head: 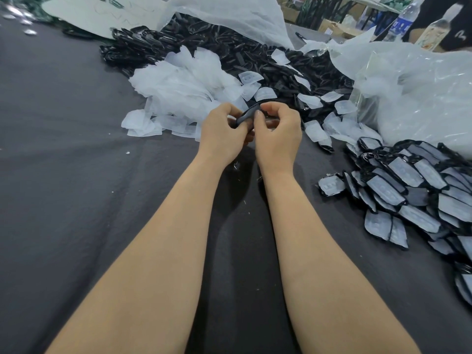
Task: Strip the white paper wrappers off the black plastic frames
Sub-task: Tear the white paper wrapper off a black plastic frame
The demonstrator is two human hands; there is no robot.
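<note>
On my end, the closest stuff was the heap of wrapped frames (408,195) at the near right of the worktop (76,175). They were black plastic outlines with a white paper sleeve across each, overlapping like shingles, and one (331,184) lay just apart from the heap on its left. Both forearms reached straight out from the bottom edge, almost parallel, wrists close together over the dark cloth. The left hand (224,131) and right hand (277,131) were curled toward each other, both pinching one dark frame (246,116) held tilted between the fingertips, above the worktop. I couldn't tell if any paper was on it. Just beyond the hands was a loose drift of empty white wrappers (184,83), spread to the left and trailing right. Behind that sat a big pile of bare black frames (229,47), glossy and tangled. Clear plastic bags (421,98) slumped at the far right, and a water bottle (403,21) stood at the back.
</note>
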